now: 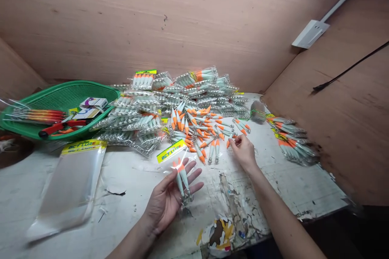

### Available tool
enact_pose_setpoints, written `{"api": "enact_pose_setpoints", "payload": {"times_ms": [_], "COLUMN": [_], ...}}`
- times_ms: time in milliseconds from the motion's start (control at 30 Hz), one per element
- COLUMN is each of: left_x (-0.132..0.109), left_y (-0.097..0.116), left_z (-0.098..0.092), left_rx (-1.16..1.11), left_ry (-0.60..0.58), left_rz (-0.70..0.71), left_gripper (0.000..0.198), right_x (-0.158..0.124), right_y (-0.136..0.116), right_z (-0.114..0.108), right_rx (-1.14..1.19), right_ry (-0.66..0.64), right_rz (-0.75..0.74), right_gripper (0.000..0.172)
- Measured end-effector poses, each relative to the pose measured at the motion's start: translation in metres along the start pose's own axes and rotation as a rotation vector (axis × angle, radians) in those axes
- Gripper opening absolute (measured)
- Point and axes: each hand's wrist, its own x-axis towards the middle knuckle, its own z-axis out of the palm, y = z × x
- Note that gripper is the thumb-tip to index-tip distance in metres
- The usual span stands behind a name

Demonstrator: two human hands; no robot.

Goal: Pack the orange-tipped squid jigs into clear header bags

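My left hand holds a clear plastic bag with a yellow "BCT LURE" header, pinched under the thumb while the other fingers spread behind it. Inside the bag lie a few pale squid jigs with orange ends and metal hook crowns. At the right edge of a loose heap of squid jigs, my right hand pinches one orange-and-white squid jig between thumb and fingers. Two more jigs lie side by side just left of that hand.
Filled bags of jigs are stacked behind and left of the heap. More filled bags lie at the right. A green basket holds boxes and red-handled pliers. Flat unfilled bags lie at the left. A wooden wall stands behind.
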Motion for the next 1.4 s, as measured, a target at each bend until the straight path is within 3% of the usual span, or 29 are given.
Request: {"api": "enact_pose_setpoints", "payload": {"times_ms": [133, 267, 367, 567, 767, 967, 1067, 1200, 1400], "left_x": [0.004, 0.006, 0.007, 0.005, 0.003, 0.006, 0.006, 0.006, 0.007], "left_y": [-0.004, -0.003, -0.001, -0.001, -0.003, -0.003, -0.003, -0.003, -0.002], "left_z": [-0.002, -0.004, -0.004, -0.002, 0.000, -0.002, -0.002, -0.002, -0.003], "left_rx": [0.012, 0.006, -0.003, -0.016, -0.007, 0.003, 0.019, 0.021, 0.039], "left_ry": [0.033, -0.010, -0.013, -0.006, -0.002, 0.007, 0.008, 0.023, 0.028], "left_rz": [-0.031, -0.051, -0.038, -0.055, -0.084, -0.083, -0.088, -0.086, -0.068], "left_gripper": [0.058, 0.050, 0.048, 0.046, 0.046, 0.046, 0.047, 0.050, 0.051], "right_x": [0.014, 0.023, 0.024, 0.024, 0.027, 0.061, 0.073, 0.072, 0.053], "right_y": [-0.011, -0.020, -0.015, 0.008, 0.008, 0.052, 0.076, 0.089, 0.094], "right_z": [0.000, 0.002, 0.003, -0.003, 0.006, -0.024, -0.041, -0.044, -0.054], "right_rx": [0.070, 0.135, 0.166, 0.170, 0.046, -0.104, -0.150, -0.177, -0.164], "right_ry": [-0.125, -0.244, -0.213, -0.063, -0.098, -0.065, -0.159, -0.277, -0.284], "right_rz": [-0.120, -0.207, -0.172, -0.028, -0.084, -0.040, -0.070, -0.152, -0.194], "right_gripper": [0.013, 0.016, 0.015, 0.041, 0.032, 0.027, 0.028, 0.025, 0.016]}}
